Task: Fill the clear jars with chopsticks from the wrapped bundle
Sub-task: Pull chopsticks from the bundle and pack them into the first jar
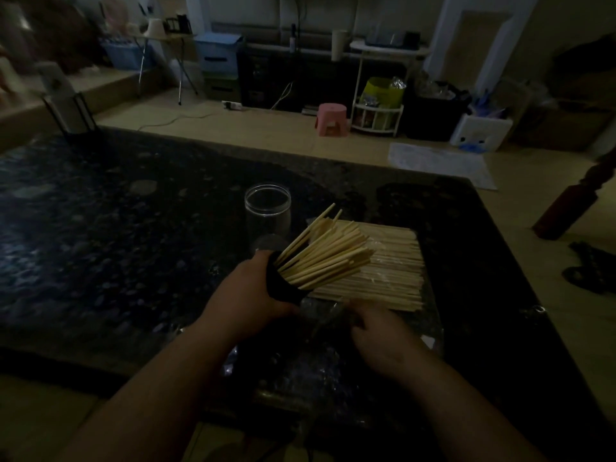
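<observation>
While left hand point(253, 295) grips a dark container point(283, 285) fanned with chopsticks point(328, 253), filling looks under way. Grasp of right hand point(383, 335), at near end of wrapped bundle point(391, 273), cannot be told. Bundle lies toward right edge of table point(100, 211); empty clear jar point(268, 208) stands behind. Next likely: draw more sticks, seat them ends-first.

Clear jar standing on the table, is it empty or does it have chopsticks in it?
Empty: the clear jar stands upright, and only the dark table shows through its walls.
</observation>
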The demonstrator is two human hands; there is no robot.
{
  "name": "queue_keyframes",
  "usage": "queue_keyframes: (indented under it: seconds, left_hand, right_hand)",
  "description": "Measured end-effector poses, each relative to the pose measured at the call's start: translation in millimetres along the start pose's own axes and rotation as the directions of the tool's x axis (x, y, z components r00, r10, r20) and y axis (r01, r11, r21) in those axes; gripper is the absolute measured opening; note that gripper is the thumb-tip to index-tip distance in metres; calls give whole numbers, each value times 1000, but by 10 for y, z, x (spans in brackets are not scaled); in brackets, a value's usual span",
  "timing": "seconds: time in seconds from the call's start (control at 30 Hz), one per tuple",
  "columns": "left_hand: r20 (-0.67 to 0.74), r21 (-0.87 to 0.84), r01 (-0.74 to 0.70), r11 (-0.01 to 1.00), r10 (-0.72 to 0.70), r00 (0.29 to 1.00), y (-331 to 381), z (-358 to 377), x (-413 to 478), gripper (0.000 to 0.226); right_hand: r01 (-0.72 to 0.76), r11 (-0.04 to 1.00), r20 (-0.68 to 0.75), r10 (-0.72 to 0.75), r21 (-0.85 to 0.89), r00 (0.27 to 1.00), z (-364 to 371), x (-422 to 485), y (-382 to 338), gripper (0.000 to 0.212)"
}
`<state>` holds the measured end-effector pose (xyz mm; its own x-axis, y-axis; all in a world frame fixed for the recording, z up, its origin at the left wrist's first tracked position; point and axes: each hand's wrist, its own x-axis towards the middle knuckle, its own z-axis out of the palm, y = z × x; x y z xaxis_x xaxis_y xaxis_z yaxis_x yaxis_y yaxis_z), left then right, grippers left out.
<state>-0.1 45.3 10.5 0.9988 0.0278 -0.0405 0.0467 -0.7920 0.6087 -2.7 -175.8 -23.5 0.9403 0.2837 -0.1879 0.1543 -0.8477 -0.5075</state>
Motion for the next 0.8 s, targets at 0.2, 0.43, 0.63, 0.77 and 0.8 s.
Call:
queue_keyframes:
  seconds: [0.2, 0.43, 0.63, 0.77, 0.8]
  left_hand:
    - [-6, -21, -6, 1000, 6, 1000, -14, -21, -8, 89]
    - [1, -43, 9, 999, -9, 1000, -20, -48, -4, 90]
    - [8, -59, 4, 998, -3, 1000, -30, -61, -11, 90]
    - [8, -62, 6, 998, -5, 1000, -20, -55, -15, 92]
    - [6, -59, 5, 998, -5, 1000, -17, -54, -15, 92]
  right_hand:
    - [21, 985, 23, -17, -172, 1000, 141, 35, 63, 64]
    - [3, 955, -1, -3, -298, 1000, 287, 225, 173, 62]
    - [-45, 897, -84, 9, -440, 996, 323, 248, 172, 51]
    - [-66, 895, -132, 7, -442, 991, 374, 255, 184, 51]
    - [-68, 897, -137, 8, -437, 990, 383, 254, 187, 51]
